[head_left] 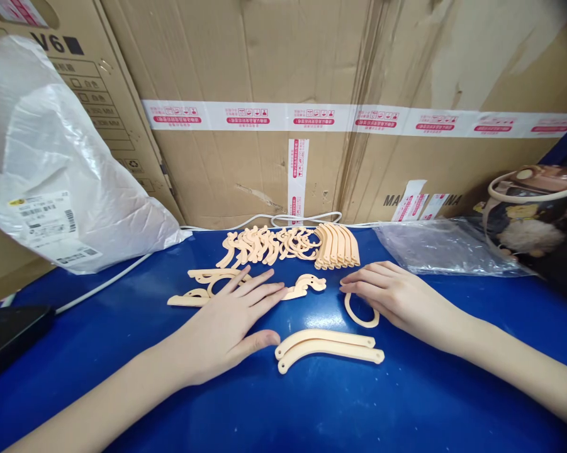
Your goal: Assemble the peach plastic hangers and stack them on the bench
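Note:
My left hand (233, 324) lies with its fingers spread over several pale wooden pieces (189, 301), hiding part of them. Beyond its fingertips shows a small wooden piece with a curved, animal-like head (311, 283). My right hand (391, 292) is closed at the upper edge of a wooden ring (362, 321), its thumb and fingers bent round it; the grip itself is partly hidden. Between the hands and closer to me, two curved wooden strips (333, 346) with holes at their ends lie side by side.
Behind the hands sit a heap of small curved wooden pieces (259, 242) and a row of curved strips (337, 245). A clear plastic bag (434, 248) lies right, near a bottle (523, 207). A white package (66, 163), white cable (104, 280) and cardboard (245, 170) border the blue table (245, 415).

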